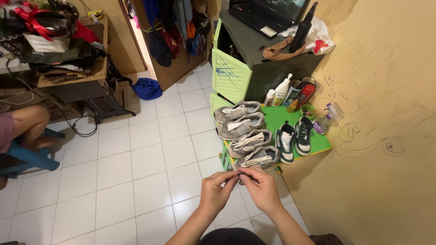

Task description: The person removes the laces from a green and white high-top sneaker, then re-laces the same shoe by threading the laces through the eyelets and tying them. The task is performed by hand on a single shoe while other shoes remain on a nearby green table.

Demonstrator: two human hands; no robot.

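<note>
My left hand (217, 190) and my right hand (262, 187) meet low in the middle of the view, fingertips pinched together on a small dark thing (240, 177) too small to identify. Both hands hover just in front of the nearest grey sneaker (258, 158). Three more grey sneakers (240, 124) with white laces lie in a row behind it on a low green shelf (321, 141). A pair of green-and-white sneakers (293, 138) stands to their right on the same shelf.
Bottles (290, 93) stand at the back of the shelf below a grey-green cabinet (240, 59) carrying a laptop (267, 13). A yellow wall (386, 136) closes the right side. Another person's leg (27, 127) rests on a blue stool at left. A cluttered desk (54, 45) stands beyond.
</note>
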